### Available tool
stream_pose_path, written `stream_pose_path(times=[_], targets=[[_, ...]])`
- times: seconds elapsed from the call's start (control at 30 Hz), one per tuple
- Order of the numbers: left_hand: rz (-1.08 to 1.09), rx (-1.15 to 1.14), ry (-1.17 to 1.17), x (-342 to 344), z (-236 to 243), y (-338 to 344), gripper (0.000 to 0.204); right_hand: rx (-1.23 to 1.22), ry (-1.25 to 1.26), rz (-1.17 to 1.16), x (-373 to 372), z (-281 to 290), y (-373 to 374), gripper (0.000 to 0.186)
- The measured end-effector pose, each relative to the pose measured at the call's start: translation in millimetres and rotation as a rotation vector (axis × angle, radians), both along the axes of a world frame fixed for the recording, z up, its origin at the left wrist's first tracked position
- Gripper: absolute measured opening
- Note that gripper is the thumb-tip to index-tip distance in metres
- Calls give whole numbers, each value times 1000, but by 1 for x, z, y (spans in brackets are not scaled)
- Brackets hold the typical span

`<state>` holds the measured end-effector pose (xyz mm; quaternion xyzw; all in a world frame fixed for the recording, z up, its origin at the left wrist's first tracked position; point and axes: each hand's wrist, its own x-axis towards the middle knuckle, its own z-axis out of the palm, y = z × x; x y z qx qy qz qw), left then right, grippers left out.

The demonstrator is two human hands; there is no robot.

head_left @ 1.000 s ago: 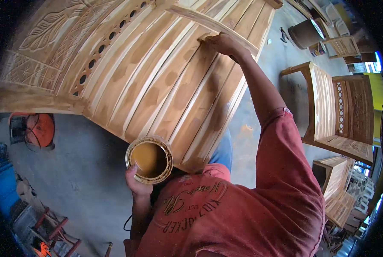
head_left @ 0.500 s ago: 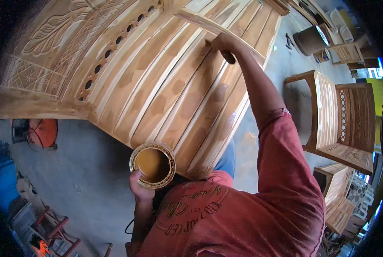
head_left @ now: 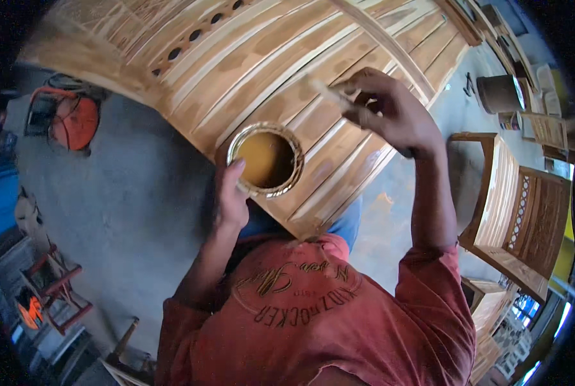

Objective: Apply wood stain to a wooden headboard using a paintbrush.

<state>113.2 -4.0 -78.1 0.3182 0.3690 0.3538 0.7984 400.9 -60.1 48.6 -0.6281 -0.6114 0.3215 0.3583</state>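
Both hands had shifted since half a second earlier: the right hand [head_left: 395,109] had drawn back from the raised crossbar [head_left: 390,45], and the left hand [head_left: 231,196] had brought its can farther over the wood. Grey floor [head_left: 139,180] spread widest. Across the top stretched a wooden bench [head_left: 213,106], its long slats [head_left: 249,61] patched with darker areas, a row of round holes [head_left: 196,35] running beside them. Another slatted bench [head_left: 522,225] stood well apart on the right, below a dark bucket [head_left: 501,96] in view. Over the first bench's near corner was the round can [head_left: 298,157], holding yellow-brown liquid [head_left: 265,157]; the left hand grasped it, thumb at the rim. Smallest was a slim, pale-tipped tool [head_left: 328,92], blurred, pinched by the right hand above the slats, apart from the can. Whether its tip touched the wood, I could not tell.
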Motion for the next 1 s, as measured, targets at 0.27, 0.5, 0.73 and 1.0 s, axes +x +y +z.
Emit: stream_pose_path(times=[0.27,0.5,0.73,1.0], targets=[[-84,-82,125,13,12,-13,43,104,-789,318,-95,21,-11,16],[-136,-169,135,11,-7,-21,45,-65,-914,375,-109,19,-23,15],[-104,-150,118,28,26,-15,47,-132,-359,188,-63,9,-55,16],[-86,-256,-152,39,26,3,51,-405,995,-187,-55,-28,-79,16]])
